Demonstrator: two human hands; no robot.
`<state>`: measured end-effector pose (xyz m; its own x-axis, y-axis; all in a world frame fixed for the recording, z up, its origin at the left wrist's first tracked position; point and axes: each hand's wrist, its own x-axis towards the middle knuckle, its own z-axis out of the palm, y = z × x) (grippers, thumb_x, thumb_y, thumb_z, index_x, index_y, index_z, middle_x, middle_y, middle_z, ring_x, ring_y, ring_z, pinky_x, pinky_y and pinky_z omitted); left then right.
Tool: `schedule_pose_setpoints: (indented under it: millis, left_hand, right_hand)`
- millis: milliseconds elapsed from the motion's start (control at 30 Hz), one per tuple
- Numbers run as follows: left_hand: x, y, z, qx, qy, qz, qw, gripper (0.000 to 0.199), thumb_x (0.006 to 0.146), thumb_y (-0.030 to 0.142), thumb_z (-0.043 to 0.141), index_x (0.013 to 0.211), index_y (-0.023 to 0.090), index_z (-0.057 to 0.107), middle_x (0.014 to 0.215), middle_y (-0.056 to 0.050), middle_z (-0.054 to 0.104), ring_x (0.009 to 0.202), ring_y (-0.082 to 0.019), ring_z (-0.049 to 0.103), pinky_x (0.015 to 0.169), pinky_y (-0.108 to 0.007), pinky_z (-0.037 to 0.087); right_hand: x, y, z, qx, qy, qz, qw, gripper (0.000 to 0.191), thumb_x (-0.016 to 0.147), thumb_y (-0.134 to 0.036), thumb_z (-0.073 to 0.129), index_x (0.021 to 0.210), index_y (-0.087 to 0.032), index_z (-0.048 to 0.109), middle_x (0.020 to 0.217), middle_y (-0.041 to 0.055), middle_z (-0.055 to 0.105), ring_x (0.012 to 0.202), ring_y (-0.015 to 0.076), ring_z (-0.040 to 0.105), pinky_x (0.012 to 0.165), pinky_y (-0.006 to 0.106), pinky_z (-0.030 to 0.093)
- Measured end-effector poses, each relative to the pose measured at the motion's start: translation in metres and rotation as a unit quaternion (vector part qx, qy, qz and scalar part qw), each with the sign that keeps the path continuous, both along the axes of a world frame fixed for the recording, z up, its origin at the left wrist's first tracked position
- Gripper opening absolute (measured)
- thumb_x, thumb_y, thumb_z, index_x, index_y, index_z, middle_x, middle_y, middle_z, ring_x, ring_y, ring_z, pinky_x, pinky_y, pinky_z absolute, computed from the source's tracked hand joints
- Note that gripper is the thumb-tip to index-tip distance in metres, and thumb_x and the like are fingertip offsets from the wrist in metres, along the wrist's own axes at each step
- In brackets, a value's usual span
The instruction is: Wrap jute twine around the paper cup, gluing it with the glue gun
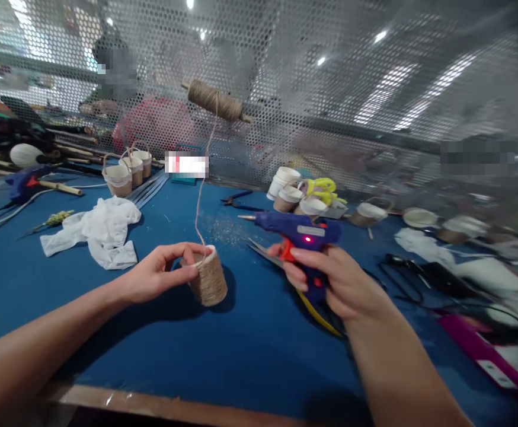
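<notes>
1. Head view: the left hand (pixel 152 274) grips a small cup wrapped in jute twine (pixel 206 277), fingers closed on its rim, thumb on the near side. The cup stands tilted on the blue worktop (pixel 250 350), just in front of the person.
2. A strand of twine (pixel 201 196) rises from the cup's rim to a twine spool (pixel 214 101) mounted on the perforated metal screen (pixel 374 89) above.
3. The right hand (pixel 334 281) is wrapped round the handle of a blue glue gun (pixel 301 228), nozzle pointing left, a red light glowing on its body. It is held just right of the cup, apart from it.
4. Scissors (pixel 263 252) lie under the gun.
5. To the far left, small handled cup baskets (pixel 128 169) stand together; what is in them cannot be told.
6. A crumpled white cloth (pixel 101 228) lies left of the cup.
7. Behind the gun, bare paper cups (pixel 288 190) lie on their sides in a cluster, with yellow ribbon (pixel 323 187) beside them.
8. A second glue gun (pixel 28 181) rests at far left.
</notes>
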<state>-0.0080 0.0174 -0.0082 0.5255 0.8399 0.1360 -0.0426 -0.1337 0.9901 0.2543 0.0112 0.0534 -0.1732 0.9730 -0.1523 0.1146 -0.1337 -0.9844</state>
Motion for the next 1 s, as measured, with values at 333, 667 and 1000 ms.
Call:
schedule_pose_setpoints:
  millis: [333, 667, 1000]
  left_hand:
    - [0.0, 0.001, -0.002, 0.029, 0.002, -0.005, 1.0, 0.022, 0.08, 0.032, 0.058, 0.068, 0.015, 0.052, 0.12, -0.014, 0.058, 0.12, -0.027, 0.046, 0.099, -0.041, 0.03]
    - [0.001, 0.002, -0.002, 0.058, 0.025, -0.008, 0.998, 0.021, 0.081, 0.031, 0.056, 0.068, 0.015, 0.049, 0.117, -0.014, 0.057, 0.116, -0.026, 0.048, 0.098, -0.04, 0.03]
    - [0.003, 0.0, 0.0, 0.036, 0.002, -0.005, 0.999, 0.023, 0.077, 0.03, 0.06, 0.063, 0.015, 0.049, 0.11, -0.012, 0.059, 0.106, -0.024, 0.051, 0.092, -0.037, 0.034]
  right_hand:
    - [0.014, 0.081, -0.035, -0.044, -0.216, -0.153, 0.963, 0.029, 0.088, -0.031, 0.052, 0.113, -0.016, 0.054, 0.112, 0.0079, 0.057, 0.091, 0.0187, 0.059, 0.076, 0.039, 0.05]
    - [-0.001, 0.085, -0.035, 0.012, -0.354, -0.168, 0.92, 0.028, 0.088, -0.029, 0.051, 0.113, -0.018, 0.055, 0.119, 0.0095, 0.054, 0.098, 0.02, 0.056, 0.082, 0.04, 0.048]
    - [-0.085, 0.053, -0.019, 0.051, -0.108, 0.162, 0.979, 0.027, 0.083, -0.039, 0.054, 0.075, -0.017, 0.069, 0.095, 0.0048, 0.068, 0.095, 0.0159, 0.058, 0.088, 0.028, 0.041]
